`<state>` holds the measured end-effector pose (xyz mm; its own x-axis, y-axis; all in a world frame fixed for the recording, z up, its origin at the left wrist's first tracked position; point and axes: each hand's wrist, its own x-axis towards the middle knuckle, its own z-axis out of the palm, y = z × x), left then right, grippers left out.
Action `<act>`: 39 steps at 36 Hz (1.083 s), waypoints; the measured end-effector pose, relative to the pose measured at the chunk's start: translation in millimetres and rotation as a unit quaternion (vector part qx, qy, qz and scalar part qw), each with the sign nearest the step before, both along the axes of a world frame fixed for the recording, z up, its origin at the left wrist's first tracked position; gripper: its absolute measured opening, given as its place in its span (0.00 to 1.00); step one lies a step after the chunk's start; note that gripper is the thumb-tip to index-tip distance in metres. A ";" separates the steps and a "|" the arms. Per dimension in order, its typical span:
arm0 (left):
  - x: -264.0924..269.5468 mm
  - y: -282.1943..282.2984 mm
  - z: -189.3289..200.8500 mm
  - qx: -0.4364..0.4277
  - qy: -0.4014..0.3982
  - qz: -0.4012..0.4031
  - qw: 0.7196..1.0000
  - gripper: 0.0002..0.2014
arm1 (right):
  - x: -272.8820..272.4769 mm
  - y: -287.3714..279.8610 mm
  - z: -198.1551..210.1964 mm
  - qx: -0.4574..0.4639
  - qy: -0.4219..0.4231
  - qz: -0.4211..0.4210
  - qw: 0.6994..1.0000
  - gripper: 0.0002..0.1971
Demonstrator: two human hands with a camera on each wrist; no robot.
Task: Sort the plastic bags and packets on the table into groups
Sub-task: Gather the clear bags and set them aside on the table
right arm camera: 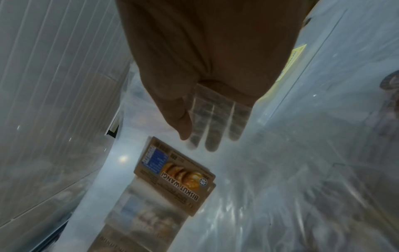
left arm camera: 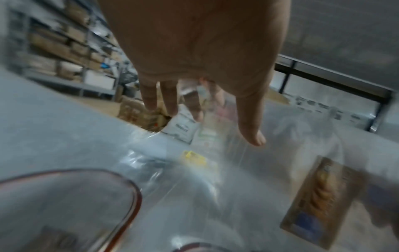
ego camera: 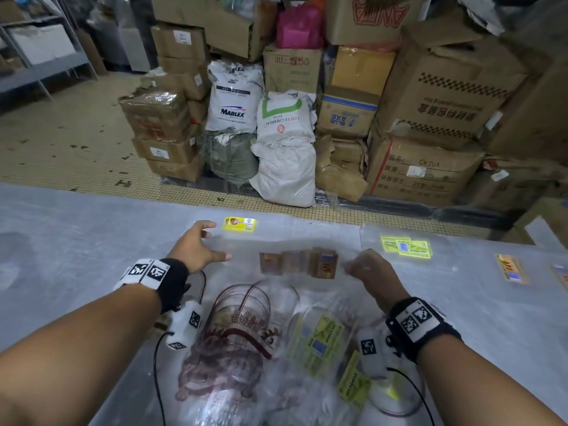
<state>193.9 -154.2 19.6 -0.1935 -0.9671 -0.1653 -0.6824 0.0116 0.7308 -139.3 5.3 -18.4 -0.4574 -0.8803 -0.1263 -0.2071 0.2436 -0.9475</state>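
Closest up, had the right hand [right arm camera: 205, 68] pinching the brown-label bag [right arm camera: 172, 173], thumb on top, fingers underneath and visible through the clear film. Looked like an edge grip, probably so the floppy plastic hung flat instead of bunching. Had the left hand [ego camera: 196, 244] wide, fingers spread and straight, holding nothing, over the film on the other side of the label row. Guessing to steady the loose side. Couldn't tell if it actually touched.

Held that bag over the middle of the table [ego camera: 61, 226], between the heap and the sorted stuff. Had the unsorted heap [ego camera: 239, 348] at the near edge, right under both wrists, easy to pull from. Had the groups set well apart, presumably to stop look-alikes mixing: yellow-label packet [ego camera: 239, 224] at the far edge, middle; green-label packets [ego camera: 405, 245] far right; more brown-label packets [ego camera: 511, 269] by the right edge. Probably belonged over there with those.
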 end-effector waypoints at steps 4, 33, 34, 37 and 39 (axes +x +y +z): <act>4.5 4.0 -13.3 0.032 0.116 0.058 0.991 0.42 | 0.2 -1.8 -1.5 0.009 -0.009 -0.003 1.000 0.11; -5.3 10.8 -33.7 0.074 0.174 0.041 0.981 0.17 | 6.9 14.0 8.2 0.025 -0.044 -0.031 0.998 0.08; -6.7 10.9 -33.0 0.076 0.169 0.037 0.982 0.16 | 6.6 13.3 7.6 0.029 -0.041 -0.036 0.998 0.08; -11.0 13.1 -29.3 0.083 0.154 0.021 0.984 0.15 | 6.5 11.9 9.0 0.037 -0.032 -0.045 0.998 0.07; -12.7 15.8 -27.0 0.090 0.148 0.008 0.985 0.19 | 5.7 12.2 9.0 0.038 -0.023 -0.043 0.998 0.08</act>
<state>181.3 -138.4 -7.4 -0.2440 -0.9306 -0.2730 -0.4387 -0.1452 0.8868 -133.6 17.5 -9.4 -0.5226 -0.8254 -0.2137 -0.1391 0.3298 -0.9337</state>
